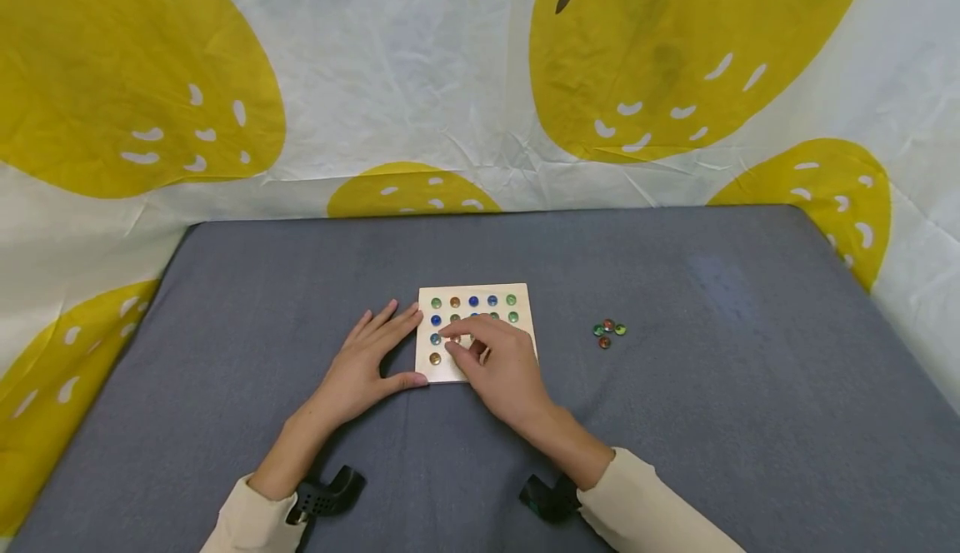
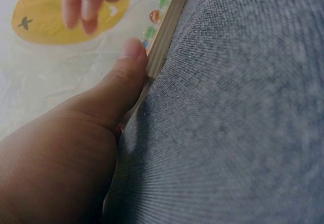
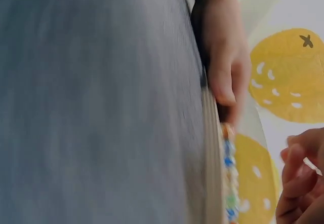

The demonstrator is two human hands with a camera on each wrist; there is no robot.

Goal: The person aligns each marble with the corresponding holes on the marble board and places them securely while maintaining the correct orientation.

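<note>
Currently, left hand (image 1: 365, 363) lies flat bracing the square pale wooden peg board (image 1: 519, 297); right hand (image 1: 501, 363) pinches a small glass bead (image 1: 455, 340), best lowered steadily.

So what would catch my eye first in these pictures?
Probably the small wooden board dotted with coloured glass beads, mid-table on the grey cloth. The left hand steadies its left edge while the right hand hovers over it, fingertips pinched. Four loose beads lie to its right.

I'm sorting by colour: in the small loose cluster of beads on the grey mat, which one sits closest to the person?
The red bead: it sits at the cluster's near edge, below the three others.
</note>
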